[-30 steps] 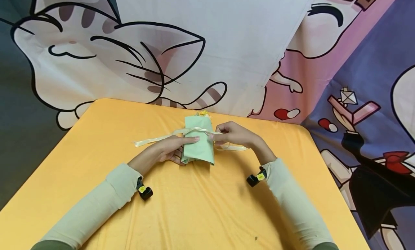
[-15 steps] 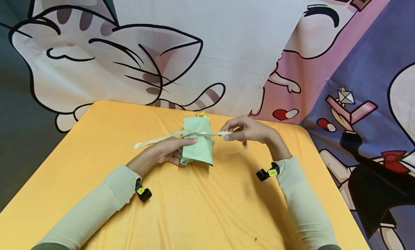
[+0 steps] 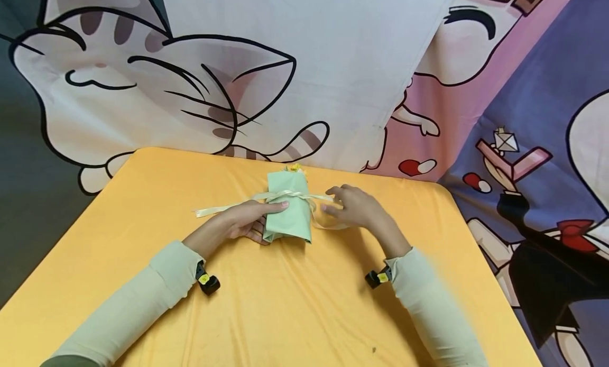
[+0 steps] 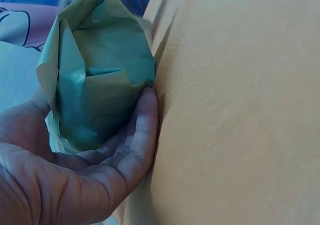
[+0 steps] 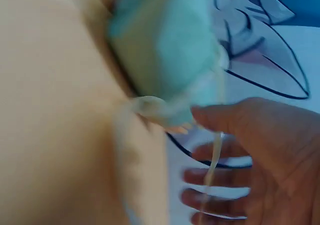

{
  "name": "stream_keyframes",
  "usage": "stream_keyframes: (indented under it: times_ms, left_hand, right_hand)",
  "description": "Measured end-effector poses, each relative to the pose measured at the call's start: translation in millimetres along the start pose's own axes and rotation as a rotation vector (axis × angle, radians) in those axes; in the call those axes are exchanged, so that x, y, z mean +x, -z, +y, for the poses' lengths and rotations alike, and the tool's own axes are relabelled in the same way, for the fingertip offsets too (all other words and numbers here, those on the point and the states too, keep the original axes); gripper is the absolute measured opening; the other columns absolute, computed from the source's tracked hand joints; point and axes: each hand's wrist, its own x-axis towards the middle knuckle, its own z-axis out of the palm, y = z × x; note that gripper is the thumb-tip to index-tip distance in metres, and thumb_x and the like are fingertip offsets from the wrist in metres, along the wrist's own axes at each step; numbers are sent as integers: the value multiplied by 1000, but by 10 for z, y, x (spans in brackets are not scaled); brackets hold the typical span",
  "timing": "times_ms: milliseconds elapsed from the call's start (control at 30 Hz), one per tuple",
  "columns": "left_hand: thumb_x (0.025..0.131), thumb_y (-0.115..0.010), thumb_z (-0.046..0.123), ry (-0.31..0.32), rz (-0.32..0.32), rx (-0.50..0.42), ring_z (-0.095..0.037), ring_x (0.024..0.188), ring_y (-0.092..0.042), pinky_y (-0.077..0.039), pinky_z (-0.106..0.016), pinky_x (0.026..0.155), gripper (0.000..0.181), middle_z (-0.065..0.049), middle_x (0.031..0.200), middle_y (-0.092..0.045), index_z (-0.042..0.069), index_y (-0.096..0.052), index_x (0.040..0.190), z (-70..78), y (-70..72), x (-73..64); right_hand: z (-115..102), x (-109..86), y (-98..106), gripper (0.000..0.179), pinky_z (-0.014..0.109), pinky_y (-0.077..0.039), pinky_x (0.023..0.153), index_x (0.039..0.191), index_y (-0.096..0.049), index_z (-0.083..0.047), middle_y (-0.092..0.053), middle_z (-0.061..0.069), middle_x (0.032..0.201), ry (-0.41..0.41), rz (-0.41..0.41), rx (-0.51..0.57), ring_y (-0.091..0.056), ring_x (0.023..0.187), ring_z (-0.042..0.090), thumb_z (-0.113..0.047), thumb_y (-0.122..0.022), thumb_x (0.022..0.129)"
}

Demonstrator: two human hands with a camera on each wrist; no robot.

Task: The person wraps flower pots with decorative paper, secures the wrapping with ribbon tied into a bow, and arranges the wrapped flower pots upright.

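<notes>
Now the right hand (image 3: 360, 207) has spread, unpinching the flat cream ribbon (image 3: 287, 194), seemingly not fully tied, while the left hand (image 3: 243, 219) grips the mint-green paper-wrapped bundle (image 3: 294, 219).

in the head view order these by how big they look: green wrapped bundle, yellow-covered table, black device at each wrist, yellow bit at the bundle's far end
1. Yellow-covered table
2. Green wrapped bundle
3. Left wrist device and right wrist device: too alike to rank
4. Yellow bit
</notes>
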Motion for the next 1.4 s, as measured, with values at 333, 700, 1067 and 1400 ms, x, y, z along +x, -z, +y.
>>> stream_keyframes:
  times_ms: [333,700,1067,1400]
  left_hand:
    - [93,-72,85,-13,205,362,-12,56,-60,-58,-28,57,73,1,66,-63,14,-68,78,80,41,-88]
    - [76,-77,97,-319,614,785,-39,118,-42,-40,-49,99,120,-22,131,-47,1,-45,140,97,47,-95]
    - [101,-72,74,-332,268,575,-22,82,-50,-41,-35,72,73,-6,95,-55,12,-43,126,-28,183,-19]
    - [102,-69,74,-301,263,577,-19,76,-40,-35,-33,68,70,-1,88,-40,13,-42,122,-27,176,-33]
  right_hand:
    - [-280,103,-434,116,59,-60,106,173,-37,-19,-52,15,154,-183,68,395,-63,137,37,-93,-67,89]
    - [-218,193,-435,99,41,-59,80,163,-44,-22,-72,12,114,-155,-36,446,-71,93,28,-87,-68,93]
    - [-176,216,-251,87,40,-55,74,130,-66,-14,-73,7,99,-76,-64,143,-68,85,23,-93,-61,92]
    - [99,187,129,69,37,-49,70,107,-77,-18,-63,-1,81,-61,-151,-28,-61,76,19,-86,-71,93]
